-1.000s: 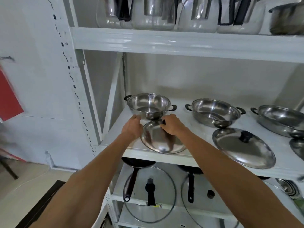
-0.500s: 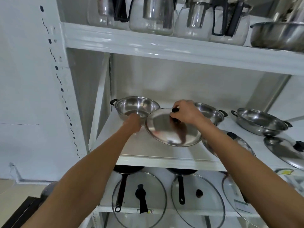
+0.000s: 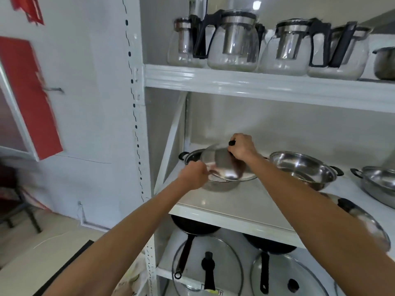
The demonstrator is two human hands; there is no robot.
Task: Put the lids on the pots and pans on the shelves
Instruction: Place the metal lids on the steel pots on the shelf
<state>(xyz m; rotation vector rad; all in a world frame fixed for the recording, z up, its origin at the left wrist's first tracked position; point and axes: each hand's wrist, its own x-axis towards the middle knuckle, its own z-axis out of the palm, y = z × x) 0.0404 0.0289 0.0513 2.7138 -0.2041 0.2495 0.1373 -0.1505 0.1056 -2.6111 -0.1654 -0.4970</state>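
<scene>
Lid [image 3: 224, 165], steel and dished, is tilted over the leftmost pot [image 3: 215, 184] on the middle shelf [image 3: 230, 208], its near edge low at the pot's rim and its far edge raised. My right hand [image 3: 242, 146] is closed around the black knob at the top, and my left hand [image 3: 194, 175] is curled at the near rim of pot and lid; whether it pinches the lid or only steadies the pot I cannot tell. I judge the lid light, rigid and slick, likely to skate and clang on polished steel, so the knob is the right hold, with the rim guided by fingertips. The pot looks thin and light too, so it could shift if nudged. Beside it a second pot [image 3: 301, 167] stands open, its lid [image 3: 361, 221] lying near the shelf's front edge.
</scene>
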